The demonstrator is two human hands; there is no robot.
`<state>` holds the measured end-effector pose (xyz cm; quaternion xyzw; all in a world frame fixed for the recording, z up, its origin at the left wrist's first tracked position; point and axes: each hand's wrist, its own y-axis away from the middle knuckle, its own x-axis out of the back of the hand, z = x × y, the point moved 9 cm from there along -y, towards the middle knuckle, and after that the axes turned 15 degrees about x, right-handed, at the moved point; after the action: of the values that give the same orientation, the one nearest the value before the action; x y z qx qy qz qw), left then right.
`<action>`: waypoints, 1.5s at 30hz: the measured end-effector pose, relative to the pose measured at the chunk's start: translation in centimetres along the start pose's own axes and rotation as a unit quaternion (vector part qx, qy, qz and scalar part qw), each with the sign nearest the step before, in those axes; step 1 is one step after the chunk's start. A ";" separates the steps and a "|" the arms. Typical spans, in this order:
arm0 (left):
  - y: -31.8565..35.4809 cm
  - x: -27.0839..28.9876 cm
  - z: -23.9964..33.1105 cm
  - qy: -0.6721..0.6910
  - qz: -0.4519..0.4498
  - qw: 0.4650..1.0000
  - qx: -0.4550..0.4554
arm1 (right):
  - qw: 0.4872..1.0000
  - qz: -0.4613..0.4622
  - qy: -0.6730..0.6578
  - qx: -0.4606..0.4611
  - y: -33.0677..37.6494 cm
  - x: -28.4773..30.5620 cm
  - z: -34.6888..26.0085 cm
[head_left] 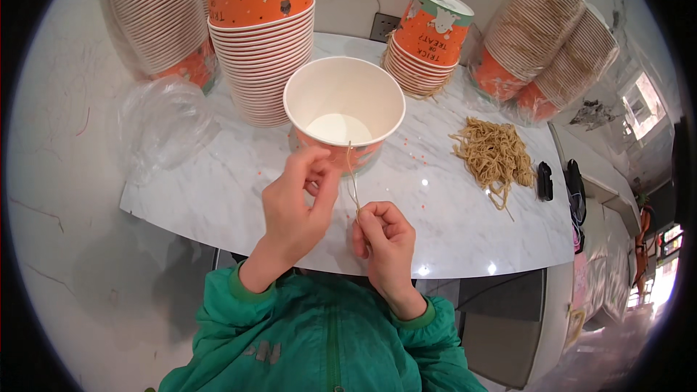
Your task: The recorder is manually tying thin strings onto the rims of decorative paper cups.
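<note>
A large paper bucket (295,94), white inside with a printed orange outside, stands upright in front of me with its mouth facing up. A thin tan twine (351,174) hangs from the near side of its rim and runs down to my right hand (388,239). That hand is closed, pinching the twine between thumb and forefinger. My left hand (296,196) is beside the bucket's near wall, fingers curled in toward the thumb. Whether something small lies between those fingertips is hidden.
Upside-down bucket stacks stand behind: a tall one (261,51), a short one (428,36), and plastic-wrapped ones (534,22) at right. Tangled twine (494,152) lies on the marble table (450,239) near a black object (544,181). Crumpled clear plastic (167,123) sits left.
</note>
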<state>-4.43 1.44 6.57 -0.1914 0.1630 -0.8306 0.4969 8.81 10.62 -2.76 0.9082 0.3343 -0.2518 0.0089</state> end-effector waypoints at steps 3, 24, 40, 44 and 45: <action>1.1 1.0 1.0 -0.091 -0.040 0.992 -0.079 | 1.000 0.002 -0.009 -0.003 0.1 0.1 -0.3; 4.3 -2.9 5.4 -0.219 -0.161 0.848 -0.455 | 0.993 -0.044 0.062 0.088 0.2 0.8 -4.1; 3.6 -3.1 4.2 -0.174 -0.157 0.890 -0.390 | 0.994 -0.034 0.075 0.066 0.2 0.8 -3.9; 3.6 -2.5 4.8 -0.190 -0.152 0.880 -0.409 | 0.993 -0.049 0.074 0.073 0.3 0.0 -4.5; 3.4 -2.4 5.0 -0.190 -0.151 0.880 -0.409 | 0.993 -0.049 0.074 0.073 0.4 -0.1 -4.7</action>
<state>1.58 1.60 8.99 -0.5543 0.3596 -0.7026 0.2640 11.10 11.09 1.34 0.9048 0.3592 -0.2079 -0.0947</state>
